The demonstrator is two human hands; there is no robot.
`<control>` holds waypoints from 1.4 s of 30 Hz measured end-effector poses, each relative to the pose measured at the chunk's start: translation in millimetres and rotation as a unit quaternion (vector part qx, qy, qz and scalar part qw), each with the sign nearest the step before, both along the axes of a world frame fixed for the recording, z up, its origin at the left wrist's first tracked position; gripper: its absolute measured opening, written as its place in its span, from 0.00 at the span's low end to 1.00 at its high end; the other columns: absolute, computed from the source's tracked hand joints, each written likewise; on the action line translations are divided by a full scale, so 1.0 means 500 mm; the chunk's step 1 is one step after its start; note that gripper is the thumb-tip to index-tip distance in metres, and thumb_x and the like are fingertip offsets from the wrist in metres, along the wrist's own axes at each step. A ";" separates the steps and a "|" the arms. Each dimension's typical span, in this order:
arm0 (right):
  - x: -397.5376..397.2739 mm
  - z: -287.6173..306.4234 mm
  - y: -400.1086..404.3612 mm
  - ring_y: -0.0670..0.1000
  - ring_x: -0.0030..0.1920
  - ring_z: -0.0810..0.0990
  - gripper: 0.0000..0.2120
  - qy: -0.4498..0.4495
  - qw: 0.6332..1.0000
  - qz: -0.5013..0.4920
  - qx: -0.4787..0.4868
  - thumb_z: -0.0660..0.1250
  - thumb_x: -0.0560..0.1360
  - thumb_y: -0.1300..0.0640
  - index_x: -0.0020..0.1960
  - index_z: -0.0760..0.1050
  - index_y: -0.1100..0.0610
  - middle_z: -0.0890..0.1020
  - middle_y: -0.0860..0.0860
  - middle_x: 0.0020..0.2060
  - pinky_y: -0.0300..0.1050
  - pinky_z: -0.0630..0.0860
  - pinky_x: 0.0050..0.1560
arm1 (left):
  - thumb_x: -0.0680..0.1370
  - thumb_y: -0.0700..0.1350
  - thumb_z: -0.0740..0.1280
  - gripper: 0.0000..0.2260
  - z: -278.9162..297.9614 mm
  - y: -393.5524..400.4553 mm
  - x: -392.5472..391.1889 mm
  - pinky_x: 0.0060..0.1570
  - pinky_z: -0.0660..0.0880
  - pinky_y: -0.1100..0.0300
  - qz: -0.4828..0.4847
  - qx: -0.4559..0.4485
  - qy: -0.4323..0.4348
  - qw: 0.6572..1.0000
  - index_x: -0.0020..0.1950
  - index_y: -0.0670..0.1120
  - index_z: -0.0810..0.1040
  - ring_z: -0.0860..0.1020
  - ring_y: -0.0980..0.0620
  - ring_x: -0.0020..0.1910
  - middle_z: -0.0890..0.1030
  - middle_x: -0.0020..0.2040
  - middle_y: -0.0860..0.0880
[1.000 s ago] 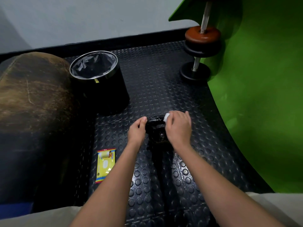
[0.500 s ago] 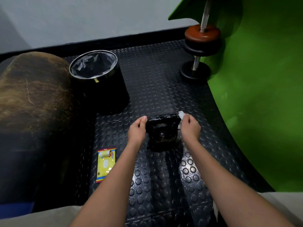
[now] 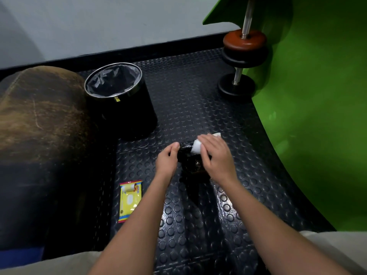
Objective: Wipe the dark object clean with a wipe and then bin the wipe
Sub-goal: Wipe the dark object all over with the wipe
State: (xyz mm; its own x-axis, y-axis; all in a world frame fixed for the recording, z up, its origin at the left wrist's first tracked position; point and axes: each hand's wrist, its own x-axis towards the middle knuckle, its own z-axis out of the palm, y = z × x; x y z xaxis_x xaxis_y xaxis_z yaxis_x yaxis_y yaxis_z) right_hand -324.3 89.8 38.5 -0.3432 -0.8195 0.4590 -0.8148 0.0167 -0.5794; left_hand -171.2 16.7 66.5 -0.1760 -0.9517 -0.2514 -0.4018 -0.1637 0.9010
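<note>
A small black kettlebell (image 3: 190,160) stands on the studded rubber floor mat in the middle of the view. My left hand (image 3: 166,161) grips its left side. My right hand (image 3: 216,155) lies over its top and right side, pressing a white wipe (image 3: 197,146) onto the handle; a corner of the wipe sticks out beyond the fingers. Most of the kettlebell is hidden under my right hand. A black bin (image 3: 121,100) with a grey liner stands open to the upper left, about a forearm's length away.
A yellow wipe packet (image 3: 130,199) lies on the mat left of my left forearm. A worn brown leather pad (image 3: 39,120) fills the left side. A dumbbell (image 3: 241,62) leans at the back right against a green curved wall (image 3: 317,126).
My right hand with the wipe has swept from the kettlebell's right side back over its top and handle. My left hand has kept its hold on the left side.
</note>
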 end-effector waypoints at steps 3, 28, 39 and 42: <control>-0.021 -0.002 0.007 0.46 0.64 0.75 0.16 -0.096 0.993 -0.074 0.008 0.58 0.84 0.54 0.66 0.79 0.54 0.81 0.47 0.61 0.41 0.69 0.66 | 0.82 0.53 0.60 0.18 0.005 0.004 0.000 0.59 0.65 0.66 -0.003 0.003 -0.004 1.000 0.68 0.47 0.76 0.73 0.57 0.63 0.78 0.65 0.52; -0.014 0.016 -0.009 0.48 0.55 0.77 0.16 -0.184 0.969 -0.155 0.053 0.55 0.84 0.52 0.58 0.80 0.53 0.81 0.45 0.52 0.45 0.73 0.53 | 0.80 0.43 0.54 0.19 -0.001 0.010 0.008 0.36 0.69 0.68 0.011 0.055 -0.003 0.998 0.66 0.56 0.76 0.74 0.58 0.38 0.80 0.48 0.55; 0.078 0.043 -0.051 0.47 0.61 0.76 0.15 0.044 0.997 0.016 0.065 0.59 0.81 0.55 0.61 0.80 0.55 0.82 0.46 0.57 0.50 0.62 0.74 | 0.73 0.30 0.63 0.27 -0.008 0.005 0.010 0.40 0.69 0.78 -0.038 0.007 -0.049 0.998 0.69 0.51 0.74 0.78 0.57 0.48 0.80 0.54 0.54; 0.049 0.043 -0.041 0.47 0.59 0.77 0.14 0.048 0.996 0.062 0.041 0.61 0.80 0.56 0.61 0.80 0.54 0.82 0.45 0.56 0.46 0.63 0.72 | 0.74 0.29 0.62 0.27 -0.001 0.008 0.014 0.38 0.69 0.79 -0.050 0.002 -0.051 0.997 0.69 0.50 0.74 0.78 0.56 0.49 0.80 0.55 0.53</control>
